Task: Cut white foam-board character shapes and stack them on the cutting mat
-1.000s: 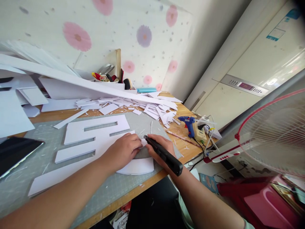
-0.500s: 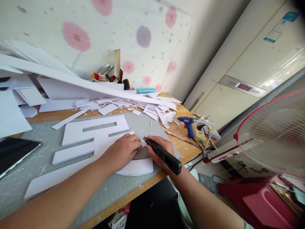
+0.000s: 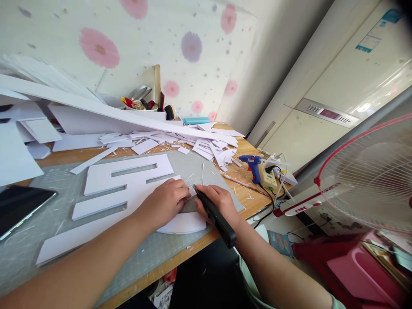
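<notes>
My right hand (image 3: 219, 201) is wrapped round a black utility knife (image 3: 217, 219), its tip end pointing away from me towards my left fingertips. Closed with curled fingers, my left hand (image 3: 170, 199) grips a small white foam board piece (image 3: 192, 191) at the knife's tip; the fingers hide most of it. Under my left hand and forearm lies a large white foam board cutout (image 3: 128, 191) with long slots. A curved white board piece (image 3: 183, 223) shows just below my hands. All this rests on a grey cutting mat (image 3: 144, 249).
White offcuts (image 3: 164, 139) heap along the back, under a long white strip (image 3: 112, 111). A blue glue gun (image 3: 252, 165) stands by a power strip (image 3: 268, 178) at right. A dark phone (image 3: 22, 208) lies left. A fan (image 3: 370, 180) stands beyond the table's right edge.
The knife's rear end has swung down and slightly left as my right hand turned. My left hand has stayed nearly in place. The view has shifted slightly.
</notes>
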A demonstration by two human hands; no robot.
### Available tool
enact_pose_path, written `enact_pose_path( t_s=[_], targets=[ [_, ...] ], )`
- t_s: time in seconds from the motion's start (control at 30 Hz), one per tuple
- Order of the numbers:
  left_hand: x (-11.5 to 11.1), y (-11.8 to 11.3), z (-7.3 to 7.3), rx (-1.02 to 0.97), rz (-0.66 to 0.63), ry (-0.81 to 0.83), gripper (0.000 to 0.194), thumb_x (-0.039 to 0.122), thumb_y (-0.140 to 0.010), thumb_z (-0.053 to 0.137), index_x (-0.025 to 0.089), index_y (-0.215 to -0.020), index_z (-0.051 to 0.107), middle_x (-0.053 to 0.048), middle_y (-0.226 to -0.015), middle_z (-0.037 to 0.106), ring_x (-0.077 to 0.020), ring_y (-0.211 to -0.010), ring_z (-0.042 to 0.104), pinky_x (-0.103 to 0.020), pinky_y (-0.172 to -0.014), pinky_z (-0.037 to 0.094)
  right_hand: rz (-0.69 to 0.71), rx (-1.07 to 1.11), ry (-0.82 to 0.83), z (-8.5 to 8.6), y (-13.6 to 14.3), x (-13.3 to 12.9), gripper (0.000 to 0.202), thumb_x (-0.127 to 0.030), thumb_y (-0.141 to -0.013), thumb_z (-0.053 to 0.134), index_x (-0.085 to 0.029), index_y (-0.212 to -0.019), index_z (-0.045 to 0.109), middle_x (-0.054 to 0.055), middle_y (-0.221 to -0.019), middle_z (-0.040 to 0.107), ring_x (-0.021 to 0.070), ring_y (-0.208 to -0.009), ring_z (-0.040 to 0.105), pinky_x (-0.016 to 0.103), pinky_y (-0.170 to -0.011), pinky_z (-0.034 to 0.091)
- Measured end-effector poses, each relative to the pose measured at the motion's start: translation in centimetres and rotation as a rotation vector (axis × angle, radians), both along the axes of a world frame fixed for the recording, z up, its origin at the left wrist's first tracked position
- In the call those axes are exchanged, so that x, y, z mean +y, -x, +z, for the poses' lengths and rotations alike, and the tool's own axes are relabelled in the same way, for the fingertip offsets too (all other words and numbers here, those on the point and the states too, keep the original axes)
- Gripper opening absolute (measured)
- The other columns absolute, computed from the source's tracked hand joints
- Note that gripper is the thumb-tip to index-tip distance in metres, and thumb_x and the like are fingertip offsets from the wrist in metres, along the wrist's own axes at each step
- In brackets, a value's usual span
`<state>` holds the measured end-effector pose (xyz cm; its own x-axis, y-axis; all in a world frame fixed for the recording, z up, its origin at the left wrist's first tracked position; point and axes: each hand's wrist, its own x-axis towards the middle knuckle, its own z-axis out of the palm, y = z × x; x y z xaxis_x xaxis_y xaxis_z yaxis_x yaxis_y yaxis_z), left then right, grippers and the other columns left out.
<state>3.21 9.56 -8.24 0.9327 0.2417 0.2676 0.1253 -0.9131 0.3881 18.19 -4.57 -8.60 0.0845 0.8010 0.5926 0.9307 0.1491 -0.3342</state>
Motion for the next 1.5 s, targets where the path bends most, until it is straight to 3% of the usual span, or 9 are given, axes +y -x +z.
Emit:
enact_pose_path(
  t_s=[0.4, 0.6, 0.97, 1.1, 1.2, 1.3, 1.4, 1.5],
  targets=[
    [0.2, 0.0, 0.0, 0.002, -0.001, -0.003, 0.021, 0.006, -0.084, 0.055, 0.018, -0.087, 0.071, -0.008, -0.095, 0.068, -0.0238, -0.093, 0.062, -0.038, -0.082, 0.05, 0.01, -0.08, -0.014, 0.4, 0.4, -0.9, 0.027, -0.021, -0.085, 0.056, -0.012, -0.108, 0.067, 0.009, -0.075, 0.071, 0.0195, -0.064, 0.065, 0.029, -0.061, 0.052],
    [0.2, 0.0, 0.0, -0.015, -0.008, -0.017, 0.022, 0.007, -0.085, 0.054, 0.019, -0.088, 0.072, -0.008, -0.096, 0.069, -0.0242, -0.094, 0.063, -0.038, -0.082, 0.051, 0.004, -0.086, -0.001, 0.1, 0.4, -1.5, 0.027, -0.024, -0.086, 0.056, -0.019, -0.111, 0.065, 0.006, -0.076, 0.07, 0.019, -0.066, 0.064, 0.028, -0.062, 0.051],
    [0.3, 0.0, -0.1, -0.035, -0.018, -0.026, 0.021, 0.009, -0.085, 0.055, 0.021, -0.087, 0.072, -0.007, -0.097, 0.069, -0.0222, -0.092, 0.062, -0.035, -0.081, 0.05, 0.029, -0.065, -0.019, -0.2, 0.6, -1.9, 0.029, -0.022, -0.085, 0.054, -0.02, -0.111, 0.065, 0.006, -0.074, 0.068, 0.0193, -0.065, 0.063, 0.029, -0.061, 0.052],
    [0.2, 0.1, -0.1, -0.027, -0.015, -0.035, 0.021, 0.008, -0.086, 0.054, 0.021, -0.087, 0.07, -0.007, -0.099, 0.069, -0.0224, -0.093, 0.062, -0.035, -0.082, 0.05, 0.001, 0.093, -0.141, -0.6, 0.4, -2.2, 0.025, -0.024, -0.085, 0.059, -0.022, -0.109, 0.067, 0.005, -0.078, 0.072, 0.0181, -0.067, 0.067, 0.028, -0.063, 0.055],
    [-0.1, 0.3, 0.0, -0.021, 0.012, -0.052, 0.019, 0.008, -0.085, 0.055, 0.02, -0.092, 0.067, -0.007, -0.107, 0.067, -0.0238, -0.098, 0.06, -0.037, -0.085, 0.049, -0.076, 0.315, -0.275, -0.9, -0.4, -2.0, 0.03, -0.03, -0.087, 0.064, -0.025, -0.116, 0.066, 0.007, -0.096, 0.076, 0.0206, -0.081, 0.072, 0.032, -0.074, 0.059],
    [-0.5, 0.4, 0.3, -0.011, 0.062, -0.079, 0.016, 0.009, -0.083, 0.058, 0.019, -0.094, 0.063, -0.007, -0.103, 0.067, -0.0266, -0.098, 0.058, -0.04, -0.085, 0.048, -0.045, 0.365, -0.164, -1.1, -1.4, -1.2, 0.045, -0.034, -0.087, 0.067, -0.024, -0.131, 0.061, 0.01, -0.108, 0.075, 0.0242, -0.094, 0.073, 0.038, -0.084, 0.059],
    [-0.9, 0.4, 0.8, 0.008, 0.1, -0.106, 0.01, 0.011, -0.081, 0.061, 0.021, -0.085, 0.059, -0.005, -0.089, 0.066, -0.0272, -0.093, 0.058, -0.038, -0.078, 0.048, 0.013, 0.354, -0.03, -1.5, -2.0, -0.1, 0.051, -0.033, -0.088, 0.067, -0.026, -0.137, 0.058, 0.007, -0.1, 0.076, 0.0229, -0.088, 0.073, 0.037, -0.083, 0.059],
    [-1.2, 0.3, 1.3, 0.017, 0.13, -0.126, 0.012, 0.01, -0.08, 0.059, 0.022, -0.08, 0.057, -0.004, -0.084, 0.066, -0.0268, -0.088, 0.059, -0.036, -0.072, 0.046, 0.009, 0.401, -0.026, -1.8, -2.1, 0.7, 0.047, -0.027, -0.091, 0.061, -0.031, -0.137, 0.057, 0.001, -0.094, 0.076, 0.0196, -0.085, 0.073, 0.036, -0.083, 0.059]
  ],
)
